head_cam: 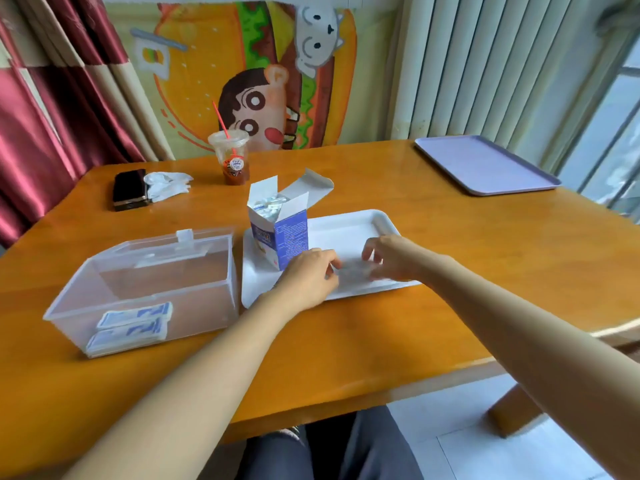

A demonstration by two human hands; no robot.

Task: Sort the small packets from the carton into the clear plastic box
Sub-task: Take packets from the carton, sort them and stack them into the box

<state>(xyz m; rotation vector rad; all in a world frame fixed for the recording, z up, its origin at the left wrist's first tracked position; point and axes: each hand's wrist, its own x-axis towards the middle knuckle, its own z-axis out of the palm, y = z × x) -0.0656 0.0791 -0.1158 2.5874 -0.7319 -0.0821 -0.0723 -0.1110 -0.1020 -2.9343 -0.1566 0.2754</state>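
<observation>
An open blue-and-white carton (280, 233) stands upright on a white tray (349, 226), with several small packets showing in its top. To its left sits the clear plastic box (145, 289), lid back, with two blue-and-white packets (133, 325) lying in its near corner. Both hands hover over the tray just right of the carton. My left hand (308, 275) and my right hand (391, 258) have their fingers curled around a blurred whitish packet (353, 271) between them.
A plastic cup with a red straw (231, 157) stands behind the carton. A black case (130, 190) and crumpled white tissue (166, 187) lie at the far left. A lilac tray (485, 164) rests at the far right of the wooden table (450, 254).
</observation>
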